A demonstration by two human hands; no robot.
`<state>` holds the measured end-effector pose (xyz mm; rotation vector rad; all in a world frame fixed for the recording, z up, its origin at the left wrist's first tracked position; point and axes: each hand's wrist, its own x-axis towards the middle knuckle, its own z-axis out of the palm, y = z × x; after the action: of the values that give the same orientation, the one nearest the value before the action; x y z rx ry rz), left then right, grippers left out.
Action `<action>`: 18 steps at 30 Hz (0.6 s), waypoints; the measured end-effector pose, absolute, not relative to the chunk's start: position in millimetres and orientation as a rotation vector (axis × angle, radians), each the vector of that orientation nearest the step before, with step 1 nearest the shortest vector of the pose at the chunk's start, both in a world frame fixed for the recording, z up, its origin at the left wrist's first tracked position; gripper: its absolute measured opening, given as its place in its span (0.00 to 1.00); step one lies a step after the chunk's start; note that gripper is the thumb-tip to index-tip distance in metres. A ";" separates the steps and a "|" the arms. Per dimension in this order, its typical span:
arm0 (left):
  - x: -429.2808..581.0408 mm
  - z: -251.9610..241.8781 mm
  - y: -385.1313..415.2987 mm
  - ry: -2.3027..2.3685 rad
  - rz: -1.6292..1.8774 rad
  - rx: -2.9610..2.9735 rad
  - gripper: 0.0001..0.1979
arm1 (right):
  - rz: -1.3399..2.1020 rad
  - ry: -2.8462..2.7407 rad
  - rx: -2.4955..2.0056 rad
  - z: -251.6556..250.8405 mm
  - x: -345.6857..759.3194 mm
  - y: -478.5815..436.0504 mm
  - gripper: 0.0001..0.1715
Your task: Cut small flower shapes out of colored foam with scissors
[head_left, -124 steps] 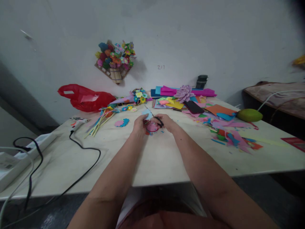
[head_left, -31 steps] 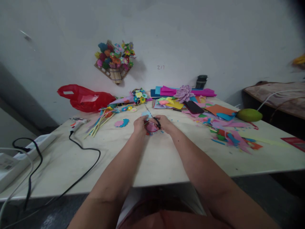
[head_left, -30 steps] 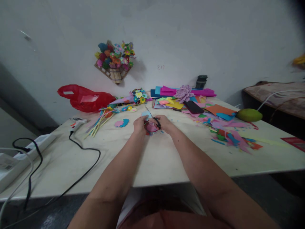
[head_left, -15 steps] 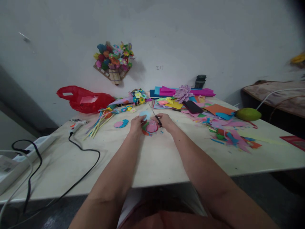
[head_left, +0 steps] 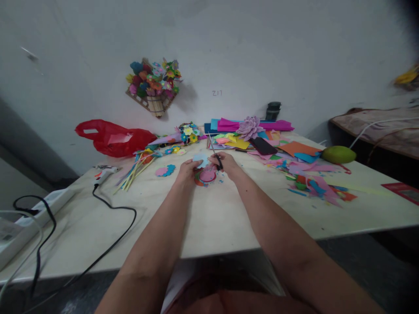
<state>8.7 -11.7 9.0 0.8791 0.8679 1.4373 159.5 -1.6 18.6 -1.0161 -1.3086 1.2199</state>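
Between the fingers of my left hand (head_left: 190, 169) is a light blue paper piece (head_left: 200, 160) with a rounded edge. My right hand (head_left: 227, 164) is closed around the black handles of a pair of scissors (head_left: 216, 158), whose blades point away toward the wall. The fingertips of my right hand lie close to the blue paper's right edge; I cannot tell whether they touch it. Below both hands, round paper pieces (head_left: 207, 175) in pink, red and green lie on the table with tiny blue scraps beside them. Left of my left hand rests a pink and blue scalloped pair of cutouts (head_left: 165, 170).
A glue gun (head_left: 104, 174) with a black cord lies on the left, near a power strip (head_left: 49, 205). Behind are a red plastic bag (head_left: 114, 138), paper flowers (head_left: 189, 132) and a dark phone (head_left: 263, 146). Paper scraps (head_left: 322, 188) and a green mango-like fruit (head_left: 338, 154) sit right.
The scissors have turned a little, with their blades showing more clearly now. The light blue paper has shifted slightly toward the right hand. The whole view has moved slightly.
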 end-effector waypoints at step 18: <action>6.8 5.1 -11.6 0.882 1.301 1.109 0.11 | 1.234 -1.236 -0.966 21.2 167.3 0.3 0.15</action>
<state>6.8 -11.6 5.1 1.1086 0.8825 1.3009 167.3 0.3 21.2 -0.9657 -1.2356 1.2345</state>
